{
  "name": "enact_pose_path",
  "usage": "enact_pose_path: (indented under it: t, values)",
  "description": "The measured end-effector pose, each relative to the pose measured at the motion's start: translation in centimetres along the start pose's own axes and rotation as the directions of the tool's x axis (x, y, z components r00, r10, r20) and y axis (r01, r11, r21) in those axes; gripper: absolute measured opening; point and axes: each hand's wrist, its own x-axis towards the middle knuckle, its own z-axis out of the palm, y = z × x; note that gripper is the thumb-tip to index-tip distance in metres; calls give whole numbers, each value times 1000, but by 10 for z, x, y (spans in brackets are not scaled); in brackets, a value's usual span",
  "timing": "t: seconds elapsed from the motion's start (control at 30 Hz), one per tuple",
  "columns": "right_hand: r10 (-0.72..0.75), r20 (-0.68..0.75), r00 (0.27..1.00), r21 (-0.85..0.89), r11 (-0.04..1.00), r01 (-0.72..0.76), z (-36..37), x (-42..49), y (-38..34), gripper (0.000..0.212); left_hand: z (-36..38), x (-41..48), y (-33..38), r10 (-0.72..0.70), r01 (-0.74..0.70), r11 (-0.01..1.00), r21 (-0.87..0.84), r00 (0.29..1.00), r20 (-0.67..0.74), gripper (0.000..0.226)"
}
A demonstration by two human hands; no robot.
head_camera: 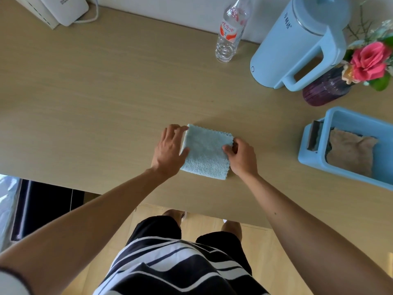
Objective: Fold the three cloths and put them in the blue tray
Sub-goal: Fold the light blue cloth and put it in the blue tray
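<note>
Wooden floor and a striped shirt fill the bottom of my view, and above them begins the pale wooden desk (pixel 85 113). Near its front edge I see the light blue fluffy cloth (pixel 206 153), folded to a small square and lying on the desk. The left hand (pixel 168 150) grips its left edge, with the thumb on top. The right hand (pixel 242 156) pinches the right edge with curled fingers. To the right, well apart from them, stands the blue plastic tray (pixel 308 158). A beige folded cloth (pixel 350 154) lies inside it. A dark layer shows under this one, but I cannot tell what it is. Farther back on the right are a purple glass vase (pixel 325 90) with a pink flower (pixel 370 60), a light blue kettle (pixel 297 43) and a clear plastic bottle (pixel 229 33). At the far left corner sits a white device (pixel 63 7).
</note>
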Motion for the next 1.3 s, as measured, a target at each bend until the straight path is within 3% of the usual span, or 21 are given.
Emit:
enact_pose_path:
  t: [0.07,0.17,0.33,0.43,0.63,0.77,0.87,1.03,1.2,1.3]
  values:
    - [-40,-88,995,-97,995,32,2,-5,0,24,1,-6,8,189,-190,971,143,982,17,51]
    - [-255,-174,951,-276,940,201,2,-18,-6,37,11,-8,10,361,-391,892,228,919,161,45]
    - [-434,23,901,-462,795,394,15,-38,-7,63,27,12,0,337,-479,802,356,856,391,72]
    - [-378,139,915,-511,764,393,28,-43,10,79,30,20,-8,315,-500,770,396,838,445,82]
    - [-281,207,937,-553,756,349,31,-45,22,83,32,24,-15,274,-460,806,373,848,453,89]
    - [-250,207,946,-535,781,324,26,-46,13,88,23,37,4,228,-382,845,374,891,393,94]
    - [-229,147,962,-517,811,272,20,-54,11,87,18,45,16,244,-359,851,384,917,316,81]
    - [-198,62,978,-455,867,204,10,-69,21,82,17,53,30,74,-228,882,411,931,358,46]
    - [-167,22,986,-385,908,163,5,-81,27,87,8,56,44,-104,53,990,128,892,440,25]
    - [-110,-27,994,-141,984,105,-5,-84,19,89,-9,55,55,-184,274,952,-136,868,460,24]
